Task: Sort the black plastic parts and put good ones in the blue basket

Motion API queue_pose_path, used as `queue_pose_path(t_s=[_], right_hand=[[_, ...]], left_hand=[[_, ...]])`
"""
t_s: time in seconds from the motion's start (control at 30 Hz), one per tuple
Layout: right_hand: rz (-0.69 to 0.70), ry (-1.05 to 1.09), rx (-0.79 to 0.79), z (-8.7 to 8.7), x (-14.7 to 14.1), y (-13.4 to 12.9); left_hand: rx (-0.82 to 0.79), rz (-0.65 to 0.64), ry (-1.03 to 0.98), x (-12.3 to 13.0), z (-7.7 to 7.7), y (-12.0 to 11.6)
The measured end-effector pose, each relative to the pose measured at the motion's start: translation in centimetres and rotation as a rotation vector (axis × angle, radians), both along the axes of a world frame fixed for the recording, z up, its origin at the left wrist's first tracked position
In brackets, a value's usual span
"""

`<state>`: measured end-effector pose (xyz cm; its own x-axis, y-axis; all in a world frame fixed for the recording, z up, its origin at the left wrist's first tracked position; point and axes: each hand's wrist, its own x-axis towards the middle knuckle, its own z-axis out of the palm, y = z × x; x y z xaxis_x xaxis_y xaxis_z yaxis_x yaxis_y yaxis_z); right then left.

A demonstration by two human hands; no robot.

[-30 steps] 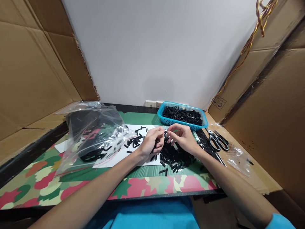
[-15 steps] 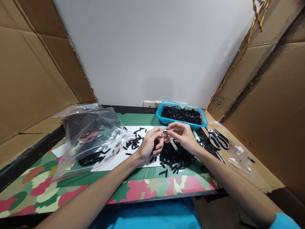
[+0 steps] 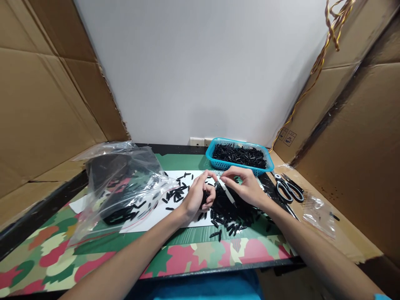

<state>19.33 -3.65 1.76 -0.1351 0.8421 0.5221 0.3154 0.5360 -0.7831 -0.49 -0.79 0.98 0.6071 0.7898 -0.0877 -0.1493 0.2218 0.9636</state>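
My left hand is over the white paper, its lower fingers curled round small black pieces and its index finger reaching toward my right hand. Thumb and fingertips of my right hand are pinched together at the upper end of a white strip; whether they grip it or a tiny piece is hard to tell. Beneath both hands lies a heap of small black pieces. More black pieces are scattered over the white paper, left of my left hand.
Behind my right hand a blue basket holds many black pieces. A clear plastic bag with black pieces lies at the left. Scissors and a small clear bag lie at the right. Cardboard walls flank the table.
The two hands' fingertips have moved slightly apart. The small dark and white piece seen between them is no longer visible there. The whole view has shifted slightly.
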Motion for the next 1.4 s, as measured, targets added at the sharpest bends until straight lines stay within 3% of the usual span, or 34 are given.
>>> queue_pose_path(t_s=[0.27,0.77,1.4], right_hand=[[0.204,-0.119,-0.101,-0.5,-2.0,-0.7],[0.110,0.351,-0.248,-1.2,-1.1,1.1],[0.212,0.436,-0.346,-1.6,-2.0,1.1]], left_hand=[[0.047,0.065,0.059,0.5,-0.4,-0.8],[0.121,0.028,0.011,0.1,0.1,-0.5],[0.203,0.126,-0.058,0.0,0.2,-0.5]])
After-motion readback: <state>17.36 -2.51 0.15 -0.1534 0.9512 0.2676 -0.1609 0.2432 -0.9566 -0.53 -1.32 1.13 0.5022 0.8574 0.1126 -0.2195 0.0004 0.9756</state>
